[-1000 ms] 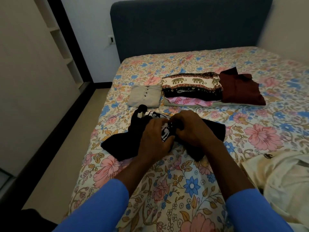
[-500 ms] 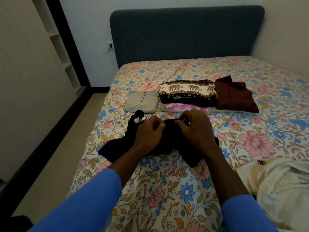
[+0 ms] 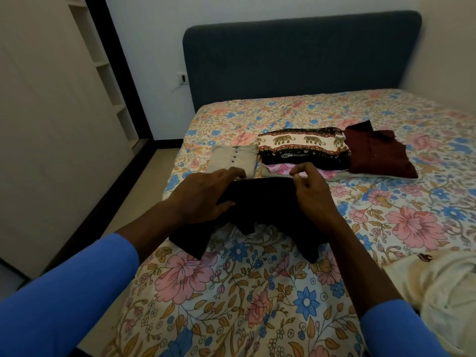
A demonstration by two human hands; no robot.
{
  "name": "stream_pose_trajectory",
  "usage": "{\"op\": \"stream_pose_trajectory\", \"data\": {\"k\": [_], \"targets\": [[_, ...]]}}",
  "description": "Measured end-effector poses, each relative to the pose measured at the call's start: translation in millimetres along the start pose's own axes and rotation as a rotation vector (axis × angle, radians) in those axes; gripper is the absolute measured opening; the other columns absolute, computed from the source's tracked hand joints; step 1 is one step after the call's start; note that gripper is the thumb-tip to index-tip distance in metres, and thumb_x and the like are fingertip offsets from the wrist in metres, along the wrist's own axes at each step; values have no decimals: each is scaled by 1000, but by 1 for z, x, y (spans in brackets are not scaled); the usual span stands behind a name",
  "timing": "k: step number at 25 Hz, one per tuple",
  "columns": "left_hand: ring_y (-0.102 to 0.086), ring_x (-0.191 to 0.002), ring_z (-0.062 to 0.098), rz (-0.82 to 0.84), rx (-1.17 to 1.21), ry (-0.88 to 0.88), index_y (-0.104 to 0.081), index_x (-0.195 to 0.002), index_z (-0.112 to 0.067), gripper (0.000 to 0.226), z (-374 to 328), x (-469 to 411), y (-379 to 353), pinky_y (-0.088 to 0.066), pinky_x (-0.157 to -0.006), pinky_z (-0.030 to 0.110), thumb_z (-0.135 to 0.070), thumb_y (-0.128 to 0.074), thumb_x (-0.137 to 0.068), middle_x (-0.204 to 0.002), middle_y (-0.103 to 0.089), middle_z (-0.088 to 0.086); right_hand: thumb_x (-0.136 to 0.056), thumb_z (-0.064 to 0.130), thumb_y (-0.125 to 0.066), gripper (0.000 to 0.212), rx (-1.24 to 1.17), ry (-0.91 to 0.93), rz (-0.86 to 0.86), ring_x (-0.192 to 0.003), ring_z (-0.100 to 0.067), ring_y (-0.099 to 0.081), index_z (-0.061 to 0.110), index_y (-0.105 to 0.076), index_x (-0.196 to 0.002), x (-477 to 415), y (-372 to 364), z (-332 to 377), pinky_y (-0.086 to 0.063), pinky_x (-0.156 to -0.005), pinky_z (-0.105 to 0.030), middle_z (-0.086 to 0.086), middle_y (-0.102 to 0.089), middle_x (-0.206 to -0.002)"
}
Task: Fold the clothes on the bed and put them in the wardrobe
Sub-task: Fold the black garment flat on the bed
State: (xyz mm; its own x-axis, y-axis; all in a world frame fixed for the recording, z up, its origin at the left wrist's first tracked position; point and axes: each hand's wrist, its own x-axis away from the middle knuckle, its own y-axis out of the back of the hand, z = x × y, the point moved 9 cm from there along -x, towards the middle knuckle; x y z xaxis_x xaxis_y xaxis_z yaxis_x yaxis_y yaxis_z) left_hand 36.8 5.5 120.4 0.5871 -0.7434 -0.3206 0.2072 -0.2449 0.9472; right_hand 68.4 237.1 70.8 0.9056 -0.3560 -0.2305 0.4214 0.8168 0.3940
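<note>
Left hand [image 3: 206, 194] flat, fingers spread, pressing black garment [image 3: 262, 202] near bed's [image 3: 231, 292] left edge, right hand [image 3: 313, 194] pinching its far hem.

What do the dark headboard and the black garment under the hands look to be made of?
The headboard looks upholstered in matte blue-grey woven fabric, with soft rounded corners. The black garment seems a soft, thin cloth, probably knit: it drapes limply without shine. The dim light hides its weave.

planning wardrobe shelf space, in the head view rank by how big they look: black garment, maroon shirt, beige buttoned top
1. black garment, though it lies nearest the camera, which flatters it
2. maroon shirt
3. beige buttoned top, plainly smallest
</note>
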Motion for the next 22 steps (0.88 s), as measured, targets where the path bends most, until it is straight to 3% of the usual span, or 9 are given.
{"op": "stream_pose_trajectory", "data": {"k": [2, 5, 6, 9, 12, 15, 18, 20, 22], "targets": [[-70, -86, 16, -79, 266, 27, -53, -134, -27, 43, 1, 3, 24, -59, -74, 38, -34, -71, -95, -109, -73, -2, -108, 24, -49, 17, -177, -111, 118, -71, -16, -60, 27, -65, -104, 4, 1, 9, -45, -57, -27, -7, -68, -97], [-72, -101, 14, 292, 1096, 329, -68, -124, -15, 29, 7, 1, 21, -59, -82, 23, -23, -67, -97, -115, -74, 1, -95, 32, -66, 18, -565, -226, 447, -89, -21, -71, 21, -69, -109, 23, 0, 37, -58, -66, -31, -7, -72, -110], [-72, -102, 15, 368, 1206, 390, -68, -124, -10, 32, 10, 0, 15, -59, -86, 24, -23, -65, -96, -116, -74, 3, -89, 29, -70, 24, -633, -208, 514, -91, -21, -72, 19, -67, -111, 27, 1, 45, -59, -68, -32, -6, -73, -110], [-67, -108, 16, 321, 857, 451, -71, -118, -15, 29, 40, -8, -18, -53, -103, 37, -35, -65, -98, -117, -71, 1, -76, 23, -88, 40, -254, -165, 604, -100, -31, -73, 20, -66, -109, 30, -9, 27, -61, -77, -38, -7, -69, -118], [-63, -108, 20, 263, 423, 455, -62, -117, -28, 35, 60, 1, -73, -53, -94, 43, -52, -70, -93, -119, -66, -1, -71, 30, -94, 43, 453, -102, 621, -106, -24, -60, 31, -65, -103, 28, -43, -26, -57, -83, -38, 2, -55, -119], [-59, -101, 25, -55, 77, 215, -60, -114, -24, 35, 32, 13, -81, -48, -85, 46, -51, -66, -92, -112, -61, 2, -80, 39, -83, 42, 887, 102, 493, -121, -27, -48, 33, -66, -117, 25, -67, -46, -45, -102, -46, -3, -47, -130], [-57, -95, 17, -66, -52, -48, -67, -99, -29, 42, -8, 20, -88, -44, -87, 44, -66, -49, -94, -99, -62, -5, -85, 43, -76, 49, 973, 270, 404, -129, -26, -42, 31, -63, -131, 24, -78, -36, -36, -106, -49, -4, -46, -138], [-57, -93, 12, 148, -78, -26, -69, -99, -35, 49, -6, 18, -110, -43, -93, 43, -77, -45, -90, -94, -63, -11, -86, 44, -75, 48, 930, 322, 441, -127, -25, -42, 30, -64, -131, 28, -86, -31, -38, -105, -46, -3, -46, -136], [-59, -90, 8, 240, 10, 40, -69, -102, -37, 32, 6, 16, -122, -46, -95, 43, -64, -56, -94, -91, -63, -15, -88, 44, -73, 47, 946, 378, 438, -125, -24, -42, 29, -64, -132, 34, -93, -30, -41, -103, -44, -2, -47, -136]]}}
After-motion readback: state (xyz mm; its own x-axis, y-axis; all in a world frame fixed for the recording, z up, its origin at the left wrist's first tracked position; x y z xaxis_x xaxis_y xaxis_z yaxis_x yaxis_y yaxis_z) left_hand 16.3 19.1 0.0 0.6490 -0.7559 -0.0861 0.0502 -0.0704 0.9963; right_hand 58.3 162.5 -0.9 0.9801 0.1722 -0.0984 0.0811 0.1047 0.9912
